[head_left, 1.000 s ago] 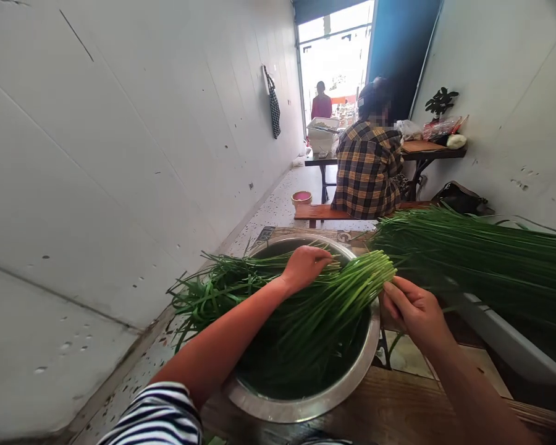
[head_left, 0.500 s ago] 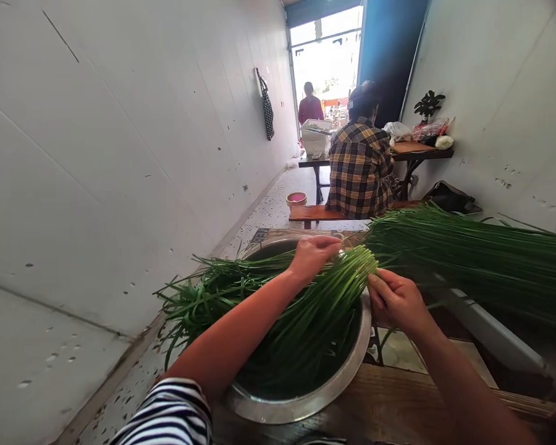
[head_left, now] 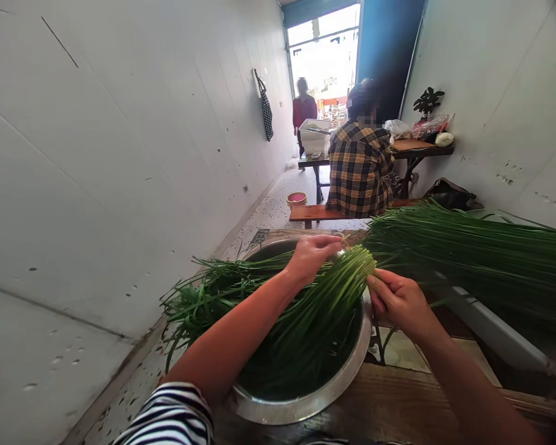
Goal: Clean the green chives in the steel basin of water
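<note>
A bunch of garlic chives (head_left: pixel 322 303) lies across a round metal basin (head_left: pixel 301 411), its pale cut ends to the right and its green leaves hanging over the left rim. My left hand (head_left: pixel 311 256) is closed in a pinch above the far side of the bunch, with a thin chive-like strand at its fingertips. At the pale ends, my right hand (head_left: pixel 396 300) grips the near edge of the bunch between thumb and fingers. More loose chives lie in the basin under the bunch. The leaves hide most of its inside.
A large heap of long chives (head_left: pixel 482 259) lies at my right beside a pale tray edge (head_left: pixel 495 327). Ahead, a person in a plaid shirt (head_left: pixel 359 167) sits on a wooden bench (head_left: pixel 317 214) at a table. Another person (head_left: pixel 304 111) stands by the doorway. A white wall (head_left: pixel 120 154) runs along the left.
Both hands keep almost the same place on the chives, with only slight finger shifts. The far person by the doorway has moved a little to the left.
</note>
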